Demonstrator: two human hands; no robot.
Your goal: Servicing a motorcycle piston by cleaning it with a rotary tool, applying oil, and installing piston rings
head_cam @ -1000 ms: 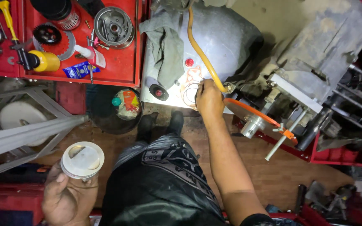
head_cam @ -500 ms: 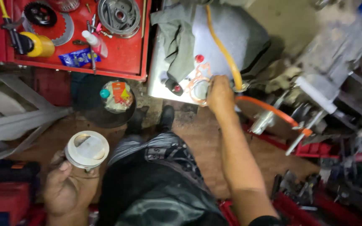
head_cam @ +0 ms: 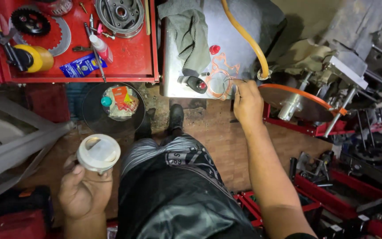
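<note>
Right hand [head_cam: 247, 102] has moved to the front edge of the metal table [head_cam: 173, 66], fingers pinching a thin orange gasket [head_cam: 219, 73] lying there. Left hand [head_cam: 84, 192] still grips the white-lidded cup [head_cam: 98, 152] low beside the knee, unchanged.

One head-worn camera looks steeply down over the person's lap and shoes to the floor [head_cam: 208, 132]. It sits close above both hands, facing the red tray [head_cam: 129, 66] and metal box [head_cam: 173, 84] ahead.
</note>
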